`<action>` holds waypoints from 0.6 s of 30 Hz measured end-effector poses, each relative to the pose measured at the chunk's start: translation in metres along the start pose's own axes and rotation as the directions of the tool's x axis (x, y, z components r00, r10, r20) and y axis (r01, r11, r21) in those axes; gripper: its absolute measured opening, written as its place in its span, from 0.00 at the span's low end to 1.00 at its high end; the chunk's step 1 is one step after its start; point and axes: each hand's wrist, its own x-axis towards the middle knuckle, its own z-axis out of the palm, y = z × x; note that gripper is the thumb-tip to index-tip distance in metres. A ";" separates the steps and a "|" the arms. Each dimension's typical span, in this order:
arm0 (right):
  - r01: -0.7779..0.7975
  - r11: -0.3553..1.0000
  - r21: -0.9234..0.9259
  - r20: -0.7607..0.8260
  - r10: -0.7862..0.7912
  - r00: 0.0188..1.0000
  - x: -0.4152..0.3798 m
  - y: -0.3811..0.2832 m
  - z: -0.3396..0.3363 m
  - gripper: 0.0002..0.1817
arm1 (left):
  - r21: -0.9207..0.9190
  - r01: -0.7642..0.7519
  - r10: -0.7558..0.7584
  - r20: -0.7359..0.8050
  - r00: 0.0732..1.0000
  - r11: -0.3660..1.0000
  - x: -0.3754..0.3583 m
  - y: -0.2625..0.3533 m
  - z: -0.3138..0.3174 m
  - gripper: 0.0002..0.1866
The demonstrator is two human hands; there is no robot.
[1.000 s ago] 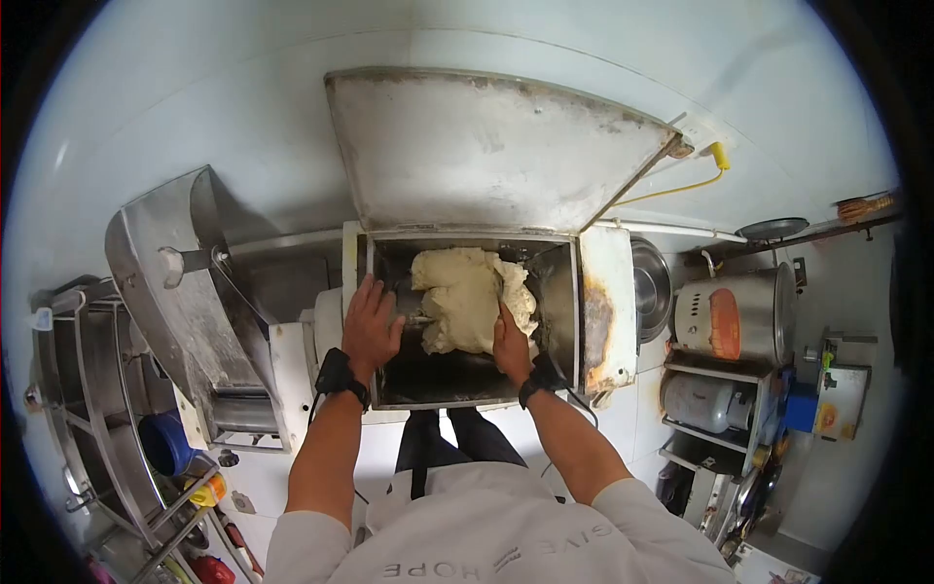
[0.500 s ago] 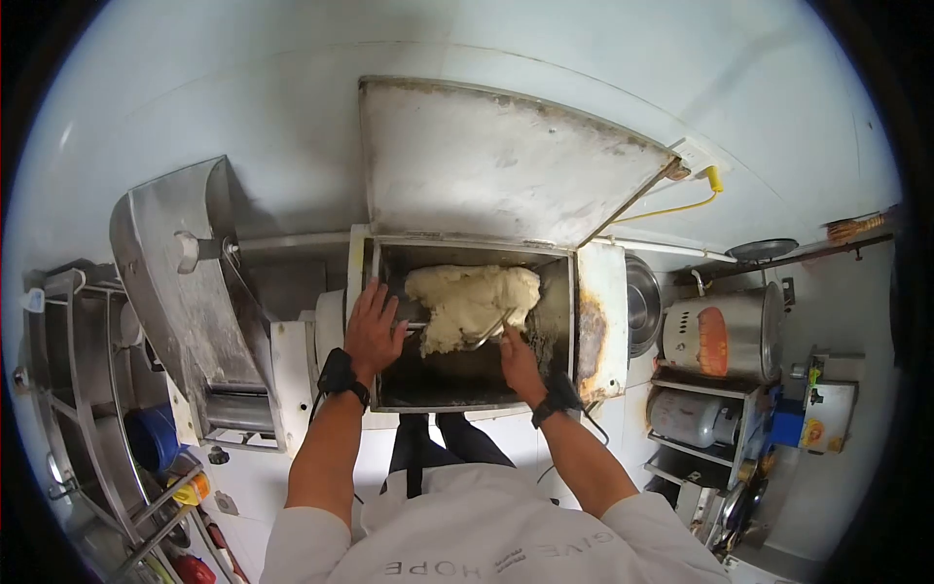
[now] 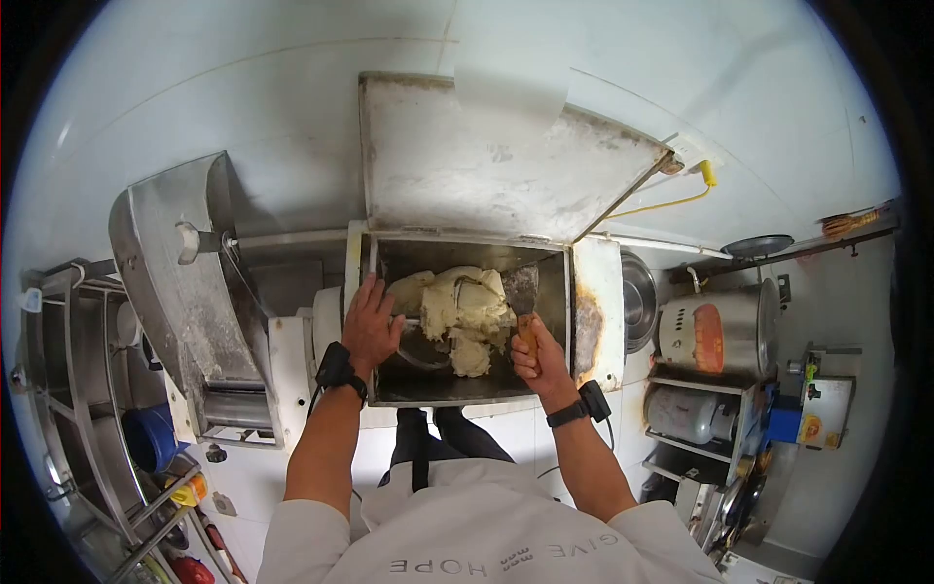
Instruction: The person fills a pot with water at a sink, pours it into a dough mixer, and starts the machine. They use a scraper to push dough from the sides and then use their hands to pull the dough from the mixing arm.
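Observation:
A lump of pale dough (image 3: 455,304) lies in the metal mixer trough (image 3: 457,402), with a torn lower piece hanging toward the near side. My right hand (image 3: 543,362) grips the wooden handle of a scraper (image 3: 522,288), whose wide, smeared blade points away from me beside the dough's right edge. My left hand (image 3: 372,321) rests on the trough's left rim, fingers stretched out and holding nothing. Part of a metal mixing bar shows between that hand and the dough; the dough hides the rest.
Behind the trough the metal lid (image 3: 486,165) stands raised against the wall. A roller machine with a curved metal chute (image 3: 185,282) is at left, near a metal rack (image 3: 88,389). To the right are a steel bowl (image 3: 637,302), a large pot (image 3: 715,331) and a gas cylinder (image 3: 681,414).
The dough has shifted and changed shape, with a piece now hanging nearer me. My right hand has moved right, and the scraper's blade now shows beside the dough. My left hand stays put.

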 end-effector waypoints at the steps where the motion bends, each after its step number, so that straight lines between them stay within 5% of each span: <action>1: 0.009 1.000 -0.010 -0.025 -0.009 1.000 0.000 0.002 -0.002 0.20 | -0.001 -0.003 0.003 -0.009 1.000 1.000 0.000 0.000 0.000 0.22; 5: 0.044 0.974 -0.221 -0.184 -0.086 0.979 -0.011 0.009 0.008 0.12 | -0.029 -0.021 0.022 0.036 0.999 0.999 0.004 0.000 0.000 0.22; 11: 0.077 0.980 -0.182 -0.086 -0.094 0.992 -0.052 0.014 -0.006 0.26 | -0.029 -0.068 0.068 0.008 0.998 0.997 0.003 0.004 0.002 0.23; 18: 0.271 0.901 -0.338 -0.265 -0.367 0.891 -0.131 0.038 -0.044 0.29 | 0.121 -0.095 0.086 0.076 0.993 0.988 -0.013 -0.030 0.027 0.22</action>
